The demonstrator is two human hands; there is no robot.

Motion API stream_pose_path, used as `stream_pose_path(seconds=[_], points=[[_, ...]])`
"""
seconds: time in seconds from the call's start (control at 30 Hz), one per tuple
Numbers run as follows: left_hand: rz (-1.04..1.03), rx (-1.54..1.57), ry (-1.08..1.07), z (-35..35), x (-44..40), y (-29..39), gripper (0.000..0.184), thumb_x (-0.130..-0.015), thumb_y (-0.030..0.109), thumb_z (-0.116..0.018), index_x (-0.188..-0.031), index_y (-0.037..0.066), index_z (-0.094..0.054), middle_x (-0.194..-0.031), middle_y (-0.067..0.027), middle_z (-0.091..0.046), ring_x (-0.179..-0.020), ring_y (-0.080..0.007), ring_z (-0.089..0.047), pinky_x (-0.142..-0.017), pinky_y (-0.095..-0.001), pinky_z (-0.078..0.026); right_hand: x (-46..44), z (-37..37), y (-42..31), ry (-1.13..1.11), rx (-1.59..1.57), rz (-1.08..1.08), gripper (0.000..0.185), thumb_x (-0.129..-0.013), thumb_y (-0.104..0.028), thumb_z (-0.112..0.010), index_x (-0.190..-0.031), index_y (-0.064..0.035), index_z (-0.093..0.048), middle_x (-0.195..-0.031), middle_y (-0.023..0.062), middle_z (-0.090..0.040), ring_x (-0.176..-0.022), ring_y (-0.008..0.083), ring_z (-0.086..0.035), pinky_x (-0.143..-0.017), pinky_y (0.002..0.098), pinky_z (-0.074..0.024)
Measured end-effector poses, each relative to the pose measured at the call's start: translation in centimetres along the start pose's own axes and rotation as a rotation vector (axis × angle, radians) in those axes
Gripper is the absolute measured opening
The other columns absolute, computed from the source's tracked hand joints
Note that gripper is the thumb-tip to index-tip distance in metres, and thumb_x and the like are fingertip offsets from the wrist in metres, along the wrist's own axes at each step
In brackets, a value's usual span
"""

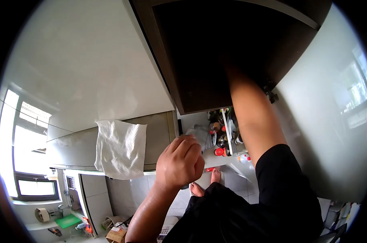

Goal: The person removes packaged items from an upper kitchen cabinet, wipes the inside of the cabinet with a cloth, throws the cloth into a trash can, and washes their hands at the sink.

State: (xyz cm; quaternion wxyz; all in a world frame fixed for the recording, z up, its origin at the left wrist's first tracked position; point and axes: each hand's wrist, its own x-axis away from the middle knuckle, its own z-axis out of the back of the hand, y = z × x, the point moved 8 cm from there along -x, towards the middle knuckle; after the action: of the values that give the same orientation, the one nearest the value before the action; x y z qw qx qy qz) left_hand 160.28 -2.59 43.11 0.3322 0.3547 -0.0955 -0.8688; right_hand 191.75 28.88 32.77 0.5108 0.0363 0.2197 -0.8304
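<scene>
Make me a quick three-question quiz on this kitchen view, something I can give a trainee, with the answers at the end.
1. Multiple choice: where does the right forearm reach? a) out of the window; b) into the open cabinet; c) in among the bottles.
2. True or false: the white cloth lies flat on the floor.
3. Short answer: which hand is in plain view?

Key: 1. b, and the hand itself is lost in the dark. 2. False: the white cloth hangs past the edge of a grey panel. 3. The left hand.
</scene>
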Motion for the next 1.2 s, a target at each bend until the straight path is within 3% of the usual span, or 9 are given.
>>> stream_pose_path(seconds=[0.07,0.3,0.53,0.57,0.7,0.8,0.9,1.0,1.2], points=[[-0.01,0.003,-0.004,-0.3,0.2,-0.2,0.012,-0.071,-0.001,-0.062,-0.082,0.001,-0.066,-0.088,-0.0117,-0.068,-0.091,-0.0319,-0.07,-0.08,-0.0395,-0.058,1.2,0.6,-3.4,0.028,0.203,0.142,0.045,-0.1,-0.036,-0.048,-0.14,-0.0149,-0.053,-0.141,0.013,-0.056,-0.131,0.0332,-0.053,-0.108,0.0491,-0.0428],[-0.029,-0.03,0.01,0.1,-0.1,0.3,0.01,-0.071,0.0,-0.063,-0.08,0.003,-0.064,-0.086,-0.0106,-0.066,-0.09,-0.03,-0.069,-0.076,-0.0382,-0.058,2.9,-8.1,-16.5,0.0,-0.073,0.475,0.047,-0.101,-0.035,-0.043,-0.144,-0.0163,-0.05,-0.144,0.0132,-0.054,-0.13,0.034,-0.053,-0.108,0.0486,-0.0437],[-0.003,-0.053,-0.002,-0.3,-0.1,0.7,0.007,-0.077,-0.001,-0.062,-0.082,0.002,-0.066,-0.088,-0.0117,-0.069,-0.093,-0.0332,-0.069,-0.082,-0.041,-0.057,5.5,-4.9,-15.3,-0.234,-0.105,0.643,0.041,-0.098,-0.025,-0.047,-0.137,-0.0167,-0.058,-0.14,0.0139,-0.058,-0.126,0.0331,-0.057,-0.106,0.0474,-0.0448],[-0.012,-0.056,0.004,-0.2,-0.1,0.7,0.007,-0.077,-0.001,-0.062,-0.082,0.002,-0.066,-0.088,-0.0117,-0.069,-0.093,-0.0332,-0.069,-0.082,-0.041,-0.057,6.9,-4.5,-14.6,-0.176,-0.184,0.686,0.036,-0.095,-0.019,-0.05,-0.128,-0.0123,-0.063,-0.128,0.0152,-0.064,-0.116,0.033,-0.062,-0.1,0.0469,-0.048],[0.06,-0.176,-0.25,-2.2,-0.8,0.6,0.024,-0.084,0.015,-0.066,-0.105,0.004,-0.068,-0.118,-0.0124,-0.066,-0.124,-0.0333,-0.055,-0.104,-0.0439,-0.046,12.0,-0.3,-12.5,-0.145,-0.406,0.826,0.026,-0.092,-0.013,-0.059,-0.115,-0.0078,-0.07,-0.114,0.0154,-0.071,-0.107,0.0306,-0.067,-0.093,0.0437,-0.0522],[0.043,-0.446,-0.523,-5.8,-2.3,-0.3,0.059,-0.089,0.036,-0.063,-0.137,0.002,-0.053,-0.15,-0.0161,-0.046,-0.146,-0.0347,-0.031,-0.119,-0.0477,-0.03,11.1,-1.6,-11.3,-0.485,-0.702,0.767,0.027,-0.094,-0.02,-0.06,-0.119,-0.0135,-0.069,-0.118,0.013,-0.07,-0.108,0.0281,-0.067,-0.097,0.0411,-0.0519],[0.002,-0.687,-0.548,-11.8,-7.0,-3.4,0.062,-0.09,0.031,-0.062,-0.141,-0.002,-0.048,-0.148,-0.0189,-0.046,-0.143,-0.0343,-0.036,-0.115,-0.0457,-0.037,5.0,0.8,-4.6,0.037,-0.951,0.406,0.024,-0.097,-0.027,-0.061,-0.106,-0.0085,-0.073,-0.107,0.015,-0.073,-0.095,0.0288,-0.07,-0.086,0.0421,-0.0548],[0.15,-0.62,-0.919,-14.2,-8.4,-3.4,0.053,-0.089,0.021,-0.062,-0.136,-0.002,-0.052,-0.14,-0.0173,-0.051,-0.134,-0.0334,-0.047,-0.106,-0.0428,-0.047,4.2,0.9,0.0,0.377,-0.275,0.333,0.027,-0.099,-0.024,-0.052,-0.111,-0.0074,-0.07,-0.106,0.0156,-0.072,-0.096,0.0329,-0.07,-0.087,0.0448,-0.055],[0.06,-0.625,-0.847,-15.8,-8.1,-2.5,0.036,-0.085,0.018,-0.073,-0.118,0.004,-0.07,-0.127,-0.0141,-0.06,-0.122,-0.0302,-0.058,-0.093,-0.0395,-0.055,5.7,-1.1,0.4,0.272,0.205,0.352,0.029,-0.093,-0.022,-0.055,-0.113,-0.0066,-0.069,-0.116,0.0187,-0.068,-0.11,0.0349,-0.065,-0.097,0.0435,-0.051]])
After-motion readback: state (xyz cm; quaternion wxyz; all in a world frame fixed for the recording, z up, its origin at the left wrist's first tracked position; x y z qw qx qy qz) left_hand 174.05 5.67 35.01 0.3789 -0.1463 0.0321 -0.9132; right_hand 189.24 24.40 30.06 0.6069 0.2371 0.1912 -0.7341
